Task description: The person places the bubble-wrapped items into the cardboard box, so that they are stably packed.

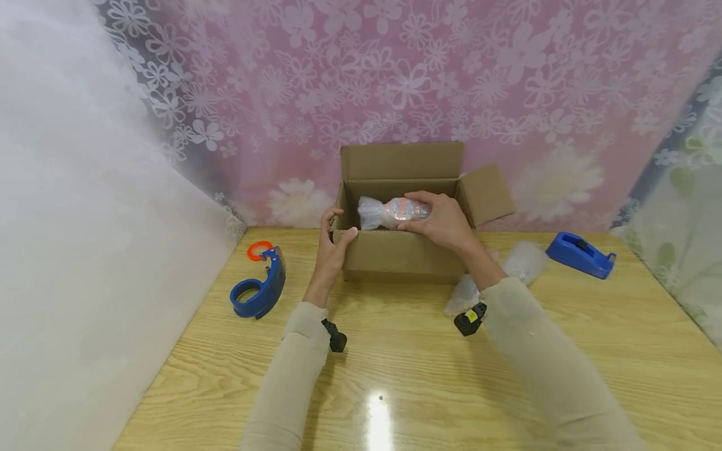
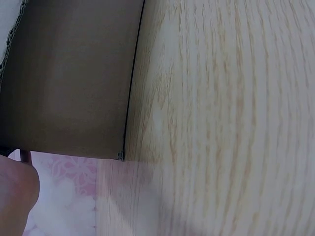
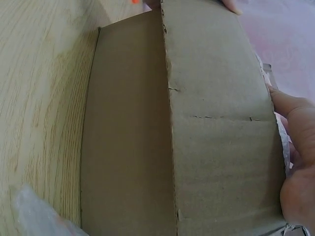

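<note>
An open cardboard box [image 1: 403, 255] stands on the wooden table near the back. Across its opening lies a bundle [image 1: 393, 213] in clear bubble wrap, narrowed near one end, with reddish-orange marks showing through. My right hand [image 1: 444, 220] grips the bundle's right end from above, thumb at the near side. My left hand [image 1: 331, 250] holds the box's left front corner, thumb on the front rim and fingers around the side wall. In the right wrist view, a cardboard flap [image 3: 221, 108] hides most of the bundle. What is inside the wrap is hidden.
A blue tape dispenser [image 1: 274, 282] and an orange tape ring [image 1: 259, 250] lie to the left. Loose bubble wrap [image 1: 526, 262] sits right of the box, beside another blue tape dispenser [image 1: 581, 254]. The box's back flap [image 1: 402, 161] and right flap [image 1: 488, 195] stand outward. A floral curtain [image 1: 395, 81] hangs behind.
</note>
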A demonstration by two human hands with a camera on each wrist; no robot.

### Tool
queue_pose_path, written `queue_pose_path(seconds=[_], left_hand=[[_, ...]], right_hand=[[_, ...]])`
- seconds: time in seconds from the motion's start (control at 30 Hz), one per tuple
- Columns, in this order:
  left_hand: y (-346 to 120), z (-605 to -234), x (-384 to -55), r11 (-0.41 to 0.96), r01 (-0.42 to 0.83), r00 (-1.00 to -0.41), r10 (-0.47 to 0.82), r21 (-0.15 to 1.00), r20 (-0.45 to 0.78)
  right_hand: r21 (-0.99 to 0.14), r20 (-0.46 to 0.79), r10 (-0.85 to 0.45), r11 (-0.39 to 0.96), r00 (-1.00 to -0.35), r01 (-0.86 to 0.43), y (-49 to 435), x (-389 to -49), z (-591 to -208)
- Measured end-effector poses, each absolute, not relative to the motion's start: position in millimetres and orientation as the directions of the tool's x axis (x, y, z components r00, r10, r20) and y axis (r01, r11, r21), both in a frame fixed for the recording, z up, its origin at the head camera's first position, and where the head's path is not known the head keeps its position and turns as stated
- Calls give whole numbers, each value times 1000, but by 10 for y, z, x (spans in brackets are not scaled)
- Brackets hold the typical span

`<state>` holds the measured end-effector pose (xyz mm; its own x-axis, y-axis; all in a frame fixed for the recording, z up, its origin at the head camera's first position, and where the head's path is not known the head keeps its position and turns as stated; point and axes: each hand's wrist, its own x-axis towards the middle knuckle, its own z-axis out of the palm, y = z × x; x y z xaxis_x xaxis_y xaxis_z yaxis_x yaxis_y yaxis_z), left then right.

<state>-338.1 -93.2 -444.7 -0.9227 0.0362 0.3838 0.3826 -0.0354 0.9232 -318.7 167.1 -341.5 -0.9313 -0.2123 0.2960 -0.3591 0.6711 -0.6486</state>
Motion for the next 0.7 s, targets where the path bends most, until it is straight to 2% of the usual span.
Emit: queue_pose_path(seconds=[0.37,0.7], left_hand=[[-986,-4400,-3388,-52,348,-934,70,936,351],[-963,-4191,-3169,-54,336,-937,78,940,340]], right_hand=[[-632,263,-198,705,-944,-323,1660,-3205,-3421],[-608,253,-189,731,-949,-308,1674,-3171,-3415]])
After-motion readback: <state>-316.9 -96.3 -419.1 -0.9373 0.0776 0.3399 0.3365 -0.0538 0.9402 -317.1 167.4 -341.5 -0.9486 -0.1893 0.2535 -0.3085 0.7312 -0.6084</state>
